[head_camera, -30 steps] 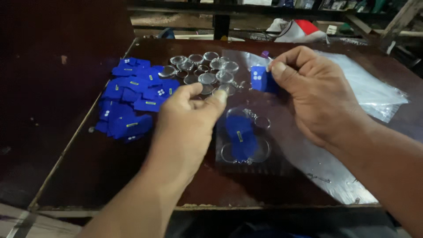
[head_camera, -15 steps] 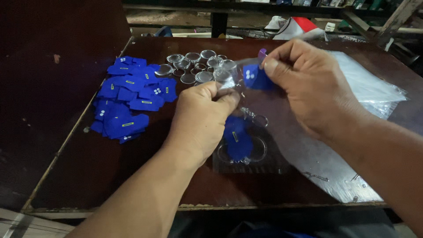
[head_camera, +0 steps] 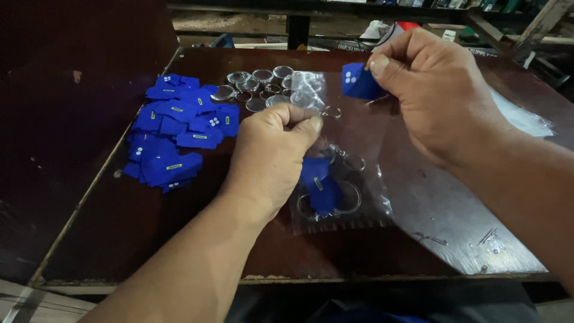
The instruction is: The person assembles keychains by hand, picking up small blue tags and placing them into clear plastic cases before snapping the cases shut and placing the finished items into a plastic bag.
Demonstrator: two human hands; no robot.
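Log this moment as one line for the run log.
left hand: pinching clear keyring case | right hand: holding blue insert | table: blue insert pile, clear discs, bagged keyrings

Left hand point(head_camera: 272, 158) — loosely fisted, back toward the camera, thumb pressed against the side of the curled forefinger in a pinch; it sits over the middle of the table, its bare forearm running down to the near edge at lower left. Right hand point(head_camera: 439, 96) — raised nearer the far edge, knuckles up, thumb and forefinger tips closed together, remaining fingers curled under; its forearm leaves the view at the right side.
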